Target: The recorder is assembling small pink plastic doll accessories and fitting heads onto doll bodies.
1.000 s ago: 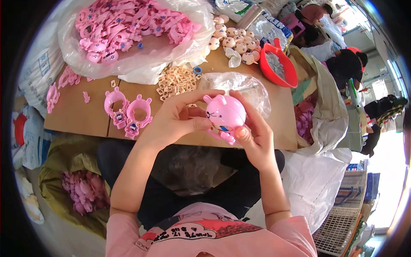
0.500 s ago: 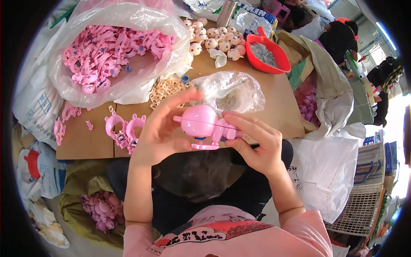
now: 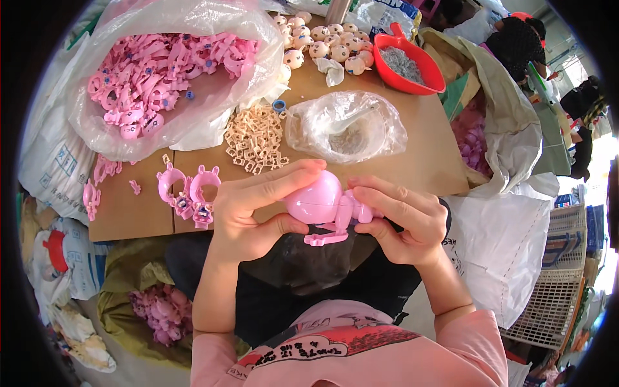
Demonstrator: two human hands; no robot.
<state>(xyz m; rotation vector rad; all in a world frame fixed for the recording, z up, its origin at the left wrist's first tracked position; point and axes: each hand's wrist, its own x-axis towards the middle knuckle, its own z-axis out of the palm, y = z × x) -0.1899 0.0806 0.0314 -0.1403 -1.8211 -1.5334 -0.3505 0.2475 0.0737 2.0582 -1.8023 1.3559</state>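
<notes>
A glossy pink plastic toy figure [image 3: 316, 203] with a round head and a small jointed body is held between both my hands, above my lap at the table's near edge. The fingers and thumb of my left hand [image 3: 251, 209] close round its head. My right hand [image 3: 406, 219] pinches the body end between thumb and fingers. A flat pink arm-like piece sticks out below the figure toward me. Two pink ring-shaped parts [image 3: 187, 193] lie on the table left of my left hand.
A clear bag of pink parts [image 3: 80, 116] fills the table's far left. Small beige pieces [image 3: 255, 138] form a pile beside a crumpled plastic bag [image 3: 387, 126]. Several cream toy heads [image 3: 335, 51] and a red scoop of screws [image 3: 431, 85] sit at the back. Sacks flank the table.
My left hand has closed from a loose spread onto the figure's head. Both hands and the figure have shifted slightly right and toward me; the arm-like piece now points more to the left.
</notes>
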